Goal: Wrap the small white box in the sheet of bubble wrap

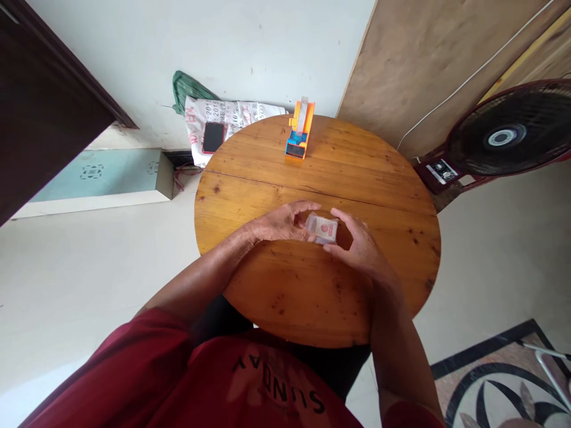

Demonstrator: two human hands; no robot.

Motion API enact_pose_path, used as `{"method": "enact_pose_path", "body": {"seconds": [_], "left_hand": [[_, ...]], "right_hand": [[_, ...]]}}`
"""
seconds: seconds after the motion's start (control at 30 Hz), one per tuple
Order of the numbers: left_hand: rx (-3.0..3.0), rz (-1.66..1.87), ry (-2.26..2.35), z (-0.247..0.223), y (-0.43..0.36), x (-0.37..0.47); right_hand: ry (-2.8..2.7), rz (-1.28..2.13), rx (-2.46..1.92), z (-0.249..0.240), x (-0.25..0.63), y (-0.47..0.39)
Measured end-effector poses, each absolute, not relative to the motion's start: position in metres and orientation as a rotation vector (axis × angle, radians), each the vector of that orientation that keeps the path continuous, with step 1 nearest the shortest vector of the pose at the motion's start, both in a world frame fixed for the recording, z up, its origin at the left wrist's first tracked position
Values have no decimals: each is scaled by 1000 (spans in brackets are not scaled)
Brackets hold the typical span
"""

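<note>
A small white packet with red print, wrapped in clear plastic, is between my hands above or on the middle of the round wooden table; I cannot tell if it touches the wood. My left hand is at its left side with thumb and fingers apart, the lower fingertips close to or touching the plastic. On the other side my right hand curves around the packet's right end, thumb and forefinger spread wide with a gap to it. Neither hand visibly grips it.
An orange and blue tape dispenser stands at the table's far edge. Behind lie printed white sacks with a phone on them and a green net bag. A large fan is on the right.
</note>
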State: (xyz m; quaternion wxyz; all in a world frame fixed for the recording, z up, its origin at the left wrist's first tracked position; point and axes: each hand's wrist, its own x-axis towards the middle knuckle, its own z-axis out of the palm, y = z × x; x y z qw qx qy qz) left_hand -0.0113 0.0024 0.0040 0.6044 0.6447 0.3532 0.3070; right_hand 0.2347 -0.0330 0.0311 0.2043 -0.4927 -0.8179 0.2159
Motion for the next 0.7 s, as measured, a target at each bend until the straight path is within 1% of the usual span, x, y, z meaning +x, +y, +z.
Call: {"method": "enact_pose_path", "body": {"seconds": [0.2, 0.43, 0.7], "left_hand": [[1801, 682, 873, 4, 0, -5], [1767, 749, 816, 14, -3, -1], [1832, 701, 826, 7, 0, -4]], "right_hand": [[-2328, 542, -1311, 21, 232, -30], [-2228, 400, -1329, 17, 232, -32], [-2294, 535, -1327, 25, 233, -33]]}}
